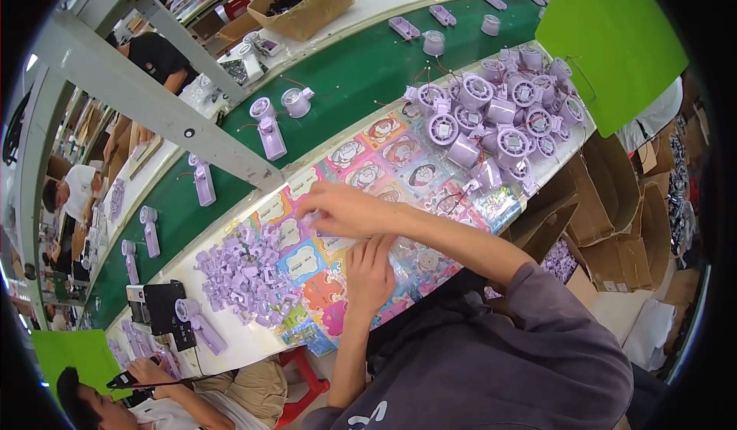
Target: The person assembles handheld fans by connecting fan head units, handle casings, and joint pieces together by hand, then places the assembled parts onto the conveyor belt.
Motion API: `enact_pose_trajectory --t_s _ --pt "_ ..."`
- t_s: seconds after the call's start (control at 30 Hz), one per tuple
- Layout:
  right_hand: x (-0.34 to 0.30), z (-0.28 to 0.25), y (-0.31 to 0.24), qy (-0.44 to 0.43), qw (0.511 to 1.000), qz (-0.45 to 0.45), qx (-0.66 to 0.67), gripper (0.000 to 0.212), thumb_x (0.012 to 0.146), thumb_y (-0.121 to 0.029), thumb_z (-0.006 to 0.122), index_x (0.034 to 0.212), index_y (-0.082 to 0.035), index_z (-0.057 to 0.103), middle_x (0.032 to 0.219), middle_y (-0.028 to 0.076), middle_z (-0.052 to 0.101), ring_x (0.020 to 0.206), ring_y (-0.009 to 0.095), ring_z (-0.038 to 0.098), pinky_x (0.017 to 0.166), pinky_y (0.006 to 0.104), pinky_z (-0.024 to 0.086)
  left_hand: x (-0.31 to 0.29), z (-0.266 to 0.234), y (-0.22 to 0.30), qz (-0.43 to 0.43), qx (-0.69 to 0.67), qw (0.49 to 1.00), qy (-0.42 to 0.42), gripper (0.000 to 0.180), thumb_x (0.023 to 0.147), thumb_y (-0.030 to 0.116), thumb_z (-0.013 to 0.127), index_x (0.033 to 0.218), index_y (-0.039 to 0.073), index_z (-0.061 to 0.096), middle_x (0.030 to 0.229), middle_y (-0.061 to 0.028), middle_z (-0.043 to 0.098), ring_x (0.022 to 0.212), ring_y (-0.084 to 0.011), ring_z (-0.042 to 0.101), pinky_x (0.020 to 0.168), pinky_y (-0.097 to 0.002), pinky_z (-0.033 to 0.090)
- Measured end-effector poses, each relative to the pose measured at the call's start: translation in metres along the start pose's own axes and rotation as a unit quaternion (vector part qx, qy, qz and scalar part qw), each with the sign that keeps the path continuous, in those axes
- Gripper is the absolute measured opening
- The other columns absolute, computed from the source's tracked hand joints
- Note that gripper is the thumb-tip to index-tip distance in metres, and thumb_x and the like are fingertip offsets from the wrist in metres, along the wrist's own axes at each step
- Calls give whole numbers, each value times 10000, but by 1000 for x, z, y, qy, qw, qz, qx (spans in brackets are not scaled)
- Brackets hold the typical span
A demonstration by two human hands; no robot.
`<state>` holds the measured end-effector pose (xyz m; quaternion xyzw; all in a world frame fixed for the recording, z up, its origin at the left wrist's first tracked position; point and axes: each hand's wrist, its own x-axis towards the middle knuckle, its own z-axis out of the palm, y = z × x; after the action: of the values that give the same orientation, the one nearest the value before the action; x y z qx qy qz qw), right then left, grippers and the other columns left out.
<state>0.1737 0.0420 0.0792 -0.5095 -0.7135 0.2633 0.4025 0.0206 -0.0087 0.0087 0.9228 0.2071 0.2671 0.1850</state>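
My right hand (342, 209) reaches across from the right over a table covered with colourful cartoon-printed sheets (399, 150). Its fingers are curled together, and whatever lies between the fingertips is too small to make out. Under the right wrist, my left hand (370, 275) rests on the printed sheets with its fingers stretched out; their tips are partly hidden. Left of both hands lies a heap of small lilac plastic parts (244, 270). On the right end of the table, round lilac fan housings (510, 111) with thin red wires are piled up.
Beyond the table curves a green conveyor belt (338, 81) carrying lilac fan bodies (271, 137). A grey metal post (165, 104) slants over it. Green panels (614, 46) stand at both ends. A co-worker (176, 399) sits at left with a tool; cardboard boxes (614, 192) stand at right.
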Motion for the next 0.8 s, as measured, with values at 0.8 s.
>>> enact_pose_trajectory --t_s 0.8 --pt "-101 -122 43 168 784 218 -557 557 730 -288 827 1136 12 589 1077 170 623 1089 345 563 969 458 435 68 -47 -53 18 92 995 -27 732 710 80 668 1421 40 501 1321 -225 558 1295 -409 497 1158 -523 344"
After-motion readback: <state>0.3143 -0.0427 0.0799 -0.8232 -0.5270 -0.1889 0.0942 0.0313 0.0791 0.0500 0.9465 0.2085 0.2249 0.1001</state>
